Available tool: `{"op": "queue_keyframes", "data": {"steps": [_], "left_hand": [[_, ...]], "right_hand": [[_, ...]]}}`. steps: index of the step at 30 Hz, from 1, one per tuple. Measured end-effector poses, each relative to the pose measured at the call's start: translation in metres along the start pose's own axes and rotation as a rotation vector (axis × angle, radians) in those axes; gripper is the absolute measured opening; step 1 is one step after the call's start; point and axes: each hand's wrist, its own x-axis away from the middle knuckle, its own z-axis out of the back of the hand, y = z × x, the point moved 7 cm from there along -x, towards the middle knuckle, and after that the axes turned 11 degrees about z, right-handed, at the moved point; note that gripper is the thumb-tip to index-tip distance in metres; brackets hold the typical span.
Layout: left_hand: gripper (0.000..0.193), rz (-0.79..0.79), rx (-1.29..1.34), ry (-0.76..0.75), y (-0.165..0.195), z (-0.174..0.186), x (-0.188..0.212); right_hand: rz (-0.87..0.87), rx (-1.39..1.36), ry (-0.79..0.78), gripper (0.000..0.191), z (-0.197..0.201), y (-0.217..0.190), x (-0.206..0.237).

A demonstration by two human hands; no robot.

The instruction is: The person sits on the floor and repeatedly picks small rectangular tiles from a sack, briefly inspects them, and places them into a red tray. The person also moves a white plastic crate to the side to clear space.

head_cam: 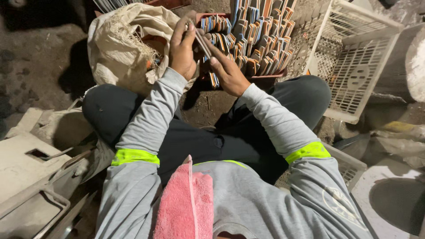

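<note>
So you're sitting over a red tray (208,17) packed with upright orange-and-blue flat pieces (256,40), white crate (354,62) to its right, tan sack (124,40) to its left. Both hands, left hand (182,48) and right hand (228,71), are pinching a thin stack of pieces (202,43) just above the tray's left end.

View count: one, head-worn.
Position: above the seated person's chest, at head height.
Direction: steeply downward and forward, over the torso and crossed legs to the floor (40,57).
Range: close; the sleeves fill the lower half of the frame, and the pink towel (186,208) at the chest sits nearest the lens.
Centre of frame: the lap; the left hand (182,46) and right hand (228,71) lie above it, in the upper middle.
Upper edge: tray (265,76) of flat pieces, sack (119,40), white crate (354,57).
Orientation: person's left on frame left.
Shared coverage: not applicable, single view.
</note>
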Motion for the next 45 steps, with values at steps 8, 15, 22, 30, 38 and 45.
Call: {"op": "queue_keyframes", "data": {"steps": [8, 15, 22, 30, 38, 45], "left_hand": [[0.037, 0.019, -0.183, -0.136, 0.017, -0.009, 0.003], [0.035, 0.181, 0.112, -0.159, 0.028, -0.008, 0.006], [0.036, 0.198, -0.054, -0.17, 0.039, -0.021, 0.01], [0.038, 0.05, 0.088, -0.14, 0.047, -0.031, 0.015], [0.058, 0.116, -0.029, -0.06, 0.044, -0.041, 0.029], [0.032, -0.179, -0.855, 0.106, 0.045, -0.06, 0.061]], "right_hand": [[-0.019, -0.114, -0.012, 0.062, 0.001, 0.018, 0.007], [-0.034, 0.078, -0.156, 0.072, 0.004, 0.007, 0.008], [-0.003, 0.023, -0.202, 0.079, 0.0, -0.007, 0.01], [0.057, 0.353, -0.201, 0.084, -0.003, -0.027, 0.007], [0.25, 0.233, -0.05, 0.086, 0.018, -0.056, 0.0], [0.232, 0.611, 0.209, 0.092, 0.011, -0.037, 0.016]]}}
